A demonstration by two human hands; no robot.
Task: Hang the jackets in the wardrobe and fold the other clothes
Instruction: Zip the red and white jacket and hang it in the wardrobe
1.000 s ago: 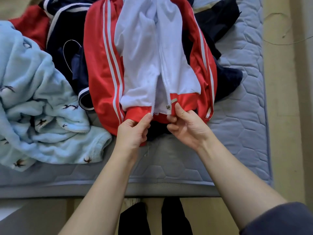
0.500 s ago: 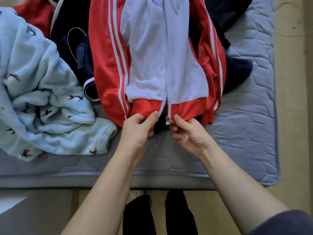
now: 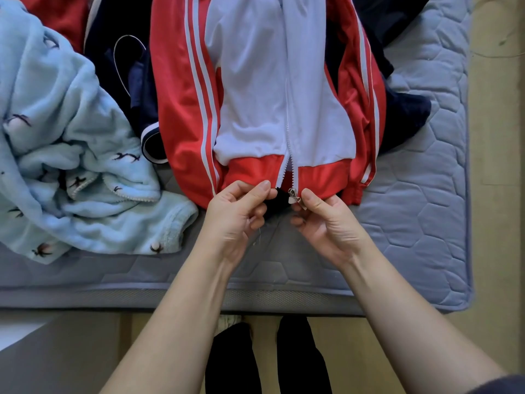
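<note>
Lying at twelve o'clock on the quilted grey mattress (image 3: 420,223), the red-and-white striped zip-up jacket (image 3: 250,95) is pinched at its hem, the left half by the left hand (image 3: 235,214) and the right half by the right hand (image 3: 329,226). Within the last second the metal zip slider (image 3: 292,191) has been drawn down to the hem's end. The zip is judged to be still in hand, and hanging not yet begun.

This is a bedroom in a home. A grey-blue quilted mattress (image 3: 412,211) fills most of the frame, its piped edge running across the lower middle. Tan floor (image 3: 497,166) shows along the right side and below. Everyday laundry lies heaped on the mattress: a red and white jacket (image 3: 255,95) at top centre, a pale blue fleece (image 3: 71,137) at left, and dark clothes (image 3: 406,109) at upper right.
</note>
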